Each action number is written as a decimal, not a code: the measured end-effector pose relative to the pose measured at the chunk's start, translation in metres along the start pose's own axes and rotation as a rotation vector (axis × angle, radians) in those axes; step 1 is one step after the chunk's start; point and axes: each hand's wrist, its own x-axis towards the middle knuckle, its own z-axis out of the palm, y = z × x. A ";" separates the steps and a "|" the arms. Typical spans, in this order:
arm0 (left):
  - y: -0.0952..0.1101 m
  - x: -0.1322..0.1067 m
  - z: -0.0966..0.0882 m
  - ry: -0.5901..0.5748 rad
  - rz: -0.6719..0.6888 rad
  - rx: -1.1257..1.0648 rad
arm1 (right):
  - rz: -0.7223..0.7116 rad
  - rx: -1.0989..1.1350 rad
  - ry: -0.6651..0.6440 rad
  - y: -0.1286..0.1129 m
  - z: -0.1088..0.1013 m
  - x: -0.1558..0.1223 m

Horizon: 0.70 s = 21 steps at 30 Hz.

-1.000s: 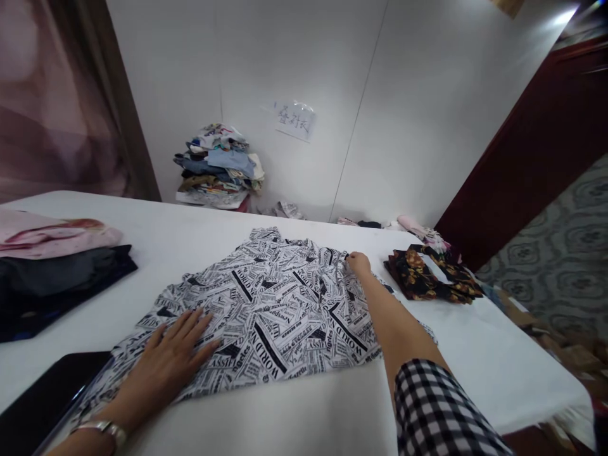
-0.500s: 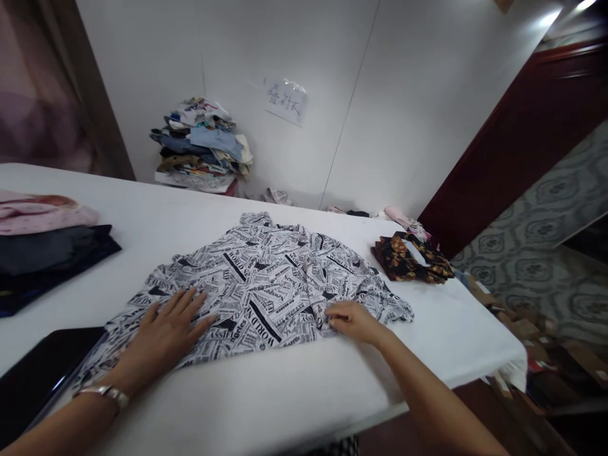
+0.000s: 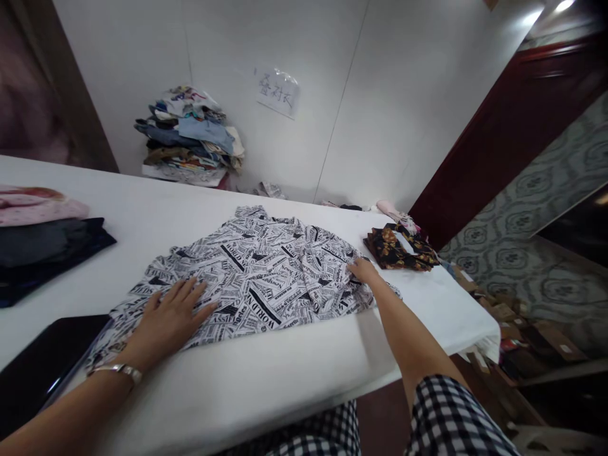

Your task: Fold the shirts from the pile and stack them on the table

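A white shirt [image 3: 266, 278] printed all over with black newspaper lettering is spread on the white table, creased in places. On its left part my left hand [image 3: 168, 320] lies flat, fingers spread, with a metal bracelet round the wrist. Over at the shirt's right side, my right hand [image 3: 365, 271] has its fingers bent against the cloth and appears to pinch it. The hand itself partly covers those fingertips. Just beyond my right hand sits a folded dark garment with a brown floral print [image 3: 401, 247].
Folded clothes [image 3: 47, 250] lie on the table [image 3: 266, 373] at the left, beside a black flat device [image 3: 52, 354]. Against the wall stands a tall pile of clothes [image 3: 190, 139], near a taped paper sign [image 3: 278, 92]. Boxes [image 3: 517, 316] fill the floor at right.
My right hand has moved from the shirt's front edge up and right to its right side. My left hand stays flat on the cloth. The view has shifted slightly.
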 end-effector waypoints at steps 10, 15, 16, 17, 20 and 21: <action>0.007 0.003 -0.002 0.044 -0.117 -0.168 | -0.348 0.055 0.369 -0.053 -0.055 -0.012; 0.008 0.003 -0.003 0.069 -0.120 -0.176 | -0.841 0.299 0.374 -0.108 -0.054 -0.070; 0.009 0.003 -0.003 0.067 -0.121 -0.186 | -0.953 0.298 0.238 -0.119 -0.048 -0.086; 0.009 0.003 -0.004 0.062 -0.121 -0.195 | -1.076 0.275 0.079 -0.129 -0.041 -0.101; 0.008 0.001 -0.003 0.051 -0.143 -0.187 | -1.288 0.258 -0.183 -0.140 -0.013 -0.131; 0.007 0.001 -0.002 0.045 -0.160 -0.177 | -1.287 0.293 -0.173 -0.136 -0.002 -0.135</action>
